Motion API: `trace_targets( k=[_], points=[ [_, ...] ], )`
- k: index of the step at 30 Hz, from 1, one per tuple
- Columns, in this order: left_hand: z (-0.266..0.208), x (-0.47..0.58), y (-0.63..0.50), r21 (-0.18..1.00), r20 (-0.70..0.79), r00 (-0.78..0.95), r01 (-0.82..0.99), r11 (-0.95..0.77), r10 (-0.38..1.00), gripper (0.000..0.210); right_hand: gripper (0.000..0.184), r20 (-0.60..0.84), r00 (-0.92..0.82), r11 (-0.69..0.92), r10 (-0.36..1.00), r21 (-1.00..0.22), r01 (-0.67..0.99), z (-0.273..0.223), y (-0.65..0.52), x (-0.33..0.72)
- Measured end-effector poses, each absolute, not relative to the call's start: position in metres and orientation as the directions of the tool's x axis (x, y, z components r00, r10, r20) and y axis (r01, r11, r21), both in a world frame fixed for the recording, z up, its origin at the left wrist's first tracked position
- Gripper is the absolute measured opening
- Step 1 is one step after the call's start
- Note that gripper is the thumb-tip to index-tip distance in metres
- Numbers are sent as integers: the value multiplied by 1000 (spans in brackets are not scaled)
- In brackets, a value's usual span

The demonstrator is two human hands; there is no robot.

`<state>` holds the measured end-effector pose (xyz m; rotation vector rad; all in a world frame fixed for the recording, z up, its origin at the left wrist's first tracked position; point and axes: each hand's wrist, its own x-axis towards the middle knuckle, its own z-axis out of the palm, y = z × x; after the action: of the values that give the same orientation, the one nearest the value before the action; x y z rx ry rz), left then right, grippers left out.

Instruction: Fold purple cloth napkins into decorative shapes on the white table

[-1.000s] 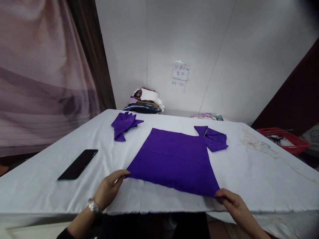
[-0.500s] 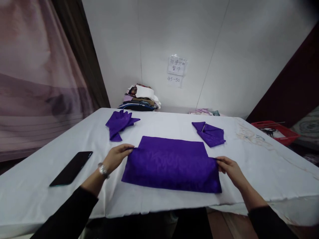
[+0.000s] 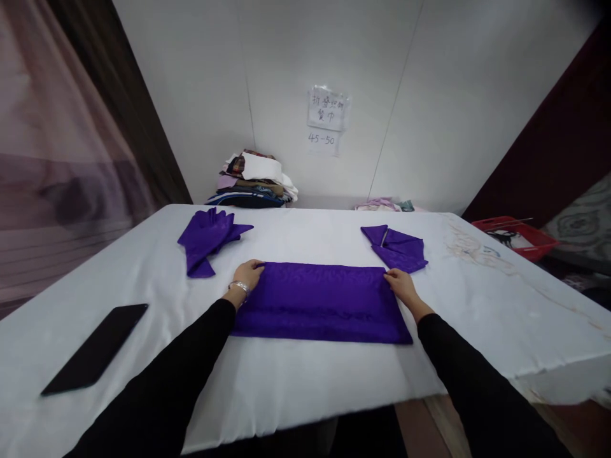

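A purple cloth napkin [image 3: 324, 302] lies folded into a wide rectangle on the white tablecloth [image 3: 286, 381]. At its far left corner my left hand [image 3: 249, 275], with a silver watch or bracelet at the wrist, pinches the edge. My right hand [image 3: 400, 283] pinches the far right corner the same way. Beyond the left hand sits a purple napkin folded into a pleated shape [image 3: 207, 238]. Past the right hand rests another purple napkin, folded flat with pointed corners [image 3: 396, 247].
A black phone-like slab [image 3: 98, 348] lies at the left. Behind the table's far edge are a stack of folded clothes [image 3: 255, 181] and some pinkish cloth [image 3: 379, 204]. A red basket [image 3: 537, 242] stands at the right. Paper signs [image 3: 328, 109] hang on the wall.
Both hands have moved away from me, carrying the napkin's near edge over to its far edge. The cloth now forms a single folded rectangle. The view has shifted slightly.
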<state>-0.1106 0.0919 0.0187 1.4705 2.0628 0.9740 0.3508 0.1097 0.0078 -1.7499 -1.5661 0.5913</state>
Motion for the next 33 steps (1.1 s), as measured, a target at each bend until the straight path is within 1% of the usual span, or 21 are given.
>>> trace_targets(
  k=[11, 18, 21, 23, 25, 27, 29, 30, 32, 33],
  points=[
    [7, -110, 115, 661, 70, -351, 717, 220, 934, 23, 17, 184, 158, -15, 970, -605, 796, 1, 132, 346],
    [12, -108, 110, 625, 86, -371, 743, 240, 925, 41, 18, 163, 147, -39, 976, -531, 847, -2, 132, 346],
    [17, -109, 99, 570, 156, -322, 801, 182, 934, 42, 21, 172, 145, -32, 974, -534, 845, 4, 132, 347],
    [18, -105, 85, 509, 228, -209, 858, 66, 951, 41, 26, 220, 123, 11, 968, -525, 851, 10, 125, 340],
    [17, -95, 65, 451, 282, -50, 888, -86, 958, 42, 30, 296, 27, 131, 955, -502, 855, 17, 106, 321],
    [12, -79, 41, 392, 305, 111, 890, -231, 946, 45, 31, 335, -155, 313, 929, -493, 812, 24, 75, 289],
    [5, -60, 17, 334, 275, 233, 887, -320, 933, 48, 35, 305, -379, 486, 874, -503, 715, 29, 36, 247],
    [2, -51, 7, 305, 245, 278, 887, -346, 929, 49, 40, 272, -475, 545, 837, -505, 670, 31, 17, 224],
    [-4, -34, -8, 246, 174, 344, 892, -379, 923, 51, 55, 176, -629, 615, 757, -517, 595, 35, -16, 182],
    [-6, -27, -13, 214, 136, 366, 896, -389, 920, 52, 64, 132, -676, 628, 725, -530, 570, 36, -28, 165]
  ],
)
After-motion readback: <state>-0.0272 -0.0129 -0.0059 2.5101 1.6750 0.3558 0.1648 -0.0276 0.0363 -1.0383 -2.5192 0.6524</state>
